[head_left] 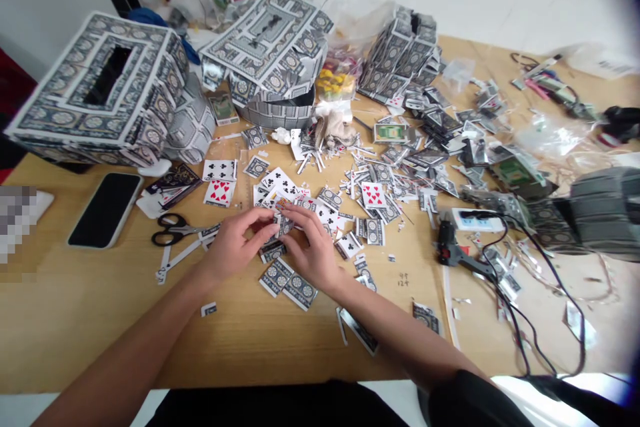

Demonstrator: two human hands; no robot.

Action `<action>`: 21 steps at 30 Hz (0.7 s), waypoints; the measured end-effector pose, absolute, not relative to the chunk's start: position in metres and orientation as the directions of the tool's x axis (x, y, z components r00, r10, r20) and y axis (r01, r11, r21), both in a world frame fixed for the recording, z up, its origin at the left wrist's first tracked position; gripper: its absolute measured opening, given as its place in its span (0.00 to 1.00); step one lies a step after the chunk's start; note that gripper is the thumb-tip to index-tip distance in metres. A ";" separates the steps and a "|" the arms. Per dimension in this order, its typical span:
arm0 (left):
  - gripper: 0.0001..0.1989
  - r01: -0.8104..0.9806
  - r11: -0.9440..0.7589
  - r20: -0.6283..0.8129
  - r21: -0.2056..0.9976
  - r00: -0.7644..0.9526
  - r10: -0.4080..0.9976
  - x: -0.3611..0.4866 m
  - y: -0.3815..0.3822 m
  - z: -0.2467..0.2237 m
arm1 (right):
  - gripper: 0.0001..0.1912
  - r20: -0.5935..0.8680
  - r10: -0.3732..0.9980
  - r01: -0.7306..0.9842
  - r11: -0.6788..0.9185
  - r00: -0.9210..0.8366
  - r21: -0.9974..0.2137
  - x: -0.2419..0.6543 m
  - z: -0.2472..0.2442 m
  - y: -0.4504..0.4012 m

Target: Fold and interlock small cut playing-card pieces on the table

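Both my hands meet over the middle of the table, pinching a small playing card (285,227) with a dark patterned back. My left hand (239,243) has thumb and fingers closed on its left side. On the right side, my right hand (314,250) grips it with curled fingers. Face-up playing cards (281,181) lie just beyond the fingertips. Below the hands are two patterned card pieces (287,283), face down and side by side. Black-handled scissors (173,230) rest left of my left hand, their blades partly over card pieces.
Boxes built from folded cards stand at the back: a wide one (95,87), a tilted lid-like one (270,33) and a smaller one (403,53). A phone (105,210) lies left. Right are heaped cut cards (435,123), a power strip (475,219), a glue gun (453,250) and cables.
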State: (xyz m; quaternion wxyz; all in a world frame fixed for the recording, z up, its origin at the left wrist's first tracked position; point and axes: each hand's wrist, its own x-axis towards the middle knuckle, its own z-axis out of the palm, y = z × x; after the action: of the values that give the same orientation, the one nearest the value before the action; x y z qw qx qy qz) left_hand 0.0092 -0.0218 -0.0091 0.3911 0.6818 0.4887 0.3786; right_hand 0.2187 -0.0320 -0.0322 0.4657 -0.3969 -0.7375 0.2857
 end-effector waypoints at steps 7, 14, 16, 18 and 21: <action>0.10 0.351 -0.168 0.081 0.921 0.249 0.965 0.009 -0.021 -0.009 | 0.26 0.443 0.864 0.297 0.499 -0.239 -0.814 0.219 -0.034 -0.031; 0.10 0.336 -0.151 0.059 0.930 0.270 0.961 0.010 -0.022 -0.003 | 0.24 0.463 0.854 0.299 0.517 -0.236 -0.802 0.219 -0.034 -0.031; 0.10 0.327 -0.142 0.048 0.934 0.279 0.959 0.010 -0.022 -0.003 | 0.24 0.465 0.854 0.301 0.519 -0.234 -0.800 0.219 -0.034 -0.031; 0.10 0.310 -0.126 0.035 0.942 0.285 0.958 0.009 -0.021 -0.003 | 0.24 0.464 0.854 0.310 0.518 -0.234 -0.797 0.219 -0.034 -0.031; 0.11 0.274 -0.096 0.013 0.957 0.290 0.957 0.009 -0.020 -0.005 | 0.25 0.471 0.849 0.309 0.527 -0.240 -0.792 0.220 -0.035 -0.030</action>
State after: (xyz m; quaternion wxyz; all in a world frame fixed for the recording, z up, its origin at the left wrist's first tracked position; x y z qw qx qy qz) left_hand 0.0088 -0.0195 -0.0048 0.4754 0.6473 0.4754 0.3592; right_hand 0.2202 -0.0300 -0.0347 0.4739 -0.3941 -0.7341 0.2847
